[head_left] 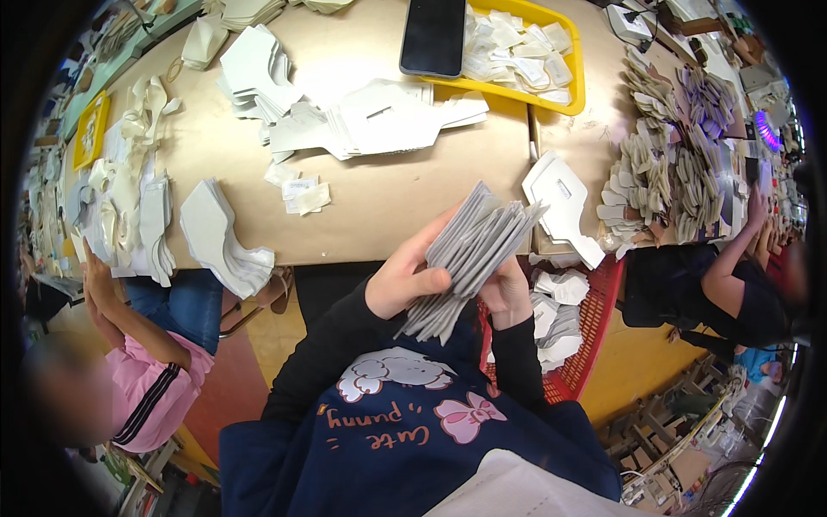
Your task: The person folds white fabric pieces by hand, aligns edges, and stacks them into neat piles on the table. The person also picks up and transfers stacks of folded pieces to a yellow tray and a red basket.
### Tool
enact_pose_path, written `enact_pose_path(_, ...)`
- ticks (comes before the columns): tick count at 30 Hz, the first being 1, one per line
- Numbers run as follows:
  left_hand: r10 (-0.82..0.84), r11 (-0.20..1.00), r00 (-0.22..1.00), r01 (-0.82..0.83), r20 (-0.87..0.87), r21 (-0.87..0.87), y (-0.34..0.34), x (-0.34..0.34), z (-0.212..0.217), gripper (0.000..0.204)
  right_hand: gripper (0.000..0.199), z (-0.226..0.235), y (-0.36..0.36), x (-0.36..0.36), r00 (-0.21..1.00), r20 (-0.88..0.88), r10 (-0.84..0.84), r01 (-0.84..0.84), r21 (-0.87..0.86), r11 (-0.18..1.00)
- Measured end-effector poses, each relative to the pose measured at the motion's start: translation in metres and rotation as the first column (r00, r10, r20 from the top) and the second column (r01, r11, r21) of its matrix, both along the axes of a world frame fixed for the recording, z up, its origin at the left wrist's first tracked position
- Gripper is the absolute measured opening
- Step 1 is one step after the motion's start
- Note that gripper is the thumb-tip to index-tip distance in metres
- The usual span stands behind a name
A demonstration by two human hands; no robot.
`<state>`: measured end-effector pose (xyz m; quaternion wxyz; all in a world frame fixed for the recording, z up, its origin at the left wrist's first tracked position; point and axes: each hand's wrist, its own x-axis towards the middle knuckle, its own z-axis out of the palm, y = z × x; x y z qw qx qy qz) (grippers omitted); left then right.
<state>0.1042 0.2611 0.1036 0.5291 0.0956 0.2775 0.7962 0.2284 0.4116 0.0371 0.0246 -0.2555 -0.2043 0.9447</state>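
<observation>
Grey cut pieces, gathered into a thick fanned stack, are being held up in front of the person's chest, just off the near edge of the counter. At far left, a person in a pink top is sitting beside a leaning pile of white cut pieces on the counter. Moving right, the left hand is closing its grip on the stack's left side, thumb lying across the front and fingers reaching up along the edge. The stack is sitting tilted between both hands, its upper end fanning out to the right. The right hand is gripping the lower right of the same stack from behind, mostly hidden by it. Further right, a red basket is holding more pale pieces, and a black phone is lying over a yellow tray at the far side.
</observation>
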Motion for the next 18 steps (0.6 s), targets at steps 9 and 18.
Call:
enact_pose_path(9, 0.019, 0.998, 0.991, -0.011, 0.131, -0.059, -0.026, -0.004, 0.003, 0.063, 0.058, -0.032, -0.009, 0.005, 0.989, -0.146, -0.035, -0.043, -0.493, 0.869)
enact_pose_path(18, 0.011, 0.997, 0.988, 0.001, 0.153, -0.076, -0.026, -0.004, 0.009, 0.052, 0.031, -0.029, -0.025, 0.018, 0.979, 0.014, -0.204, 0.173, -0.586, 0.791)
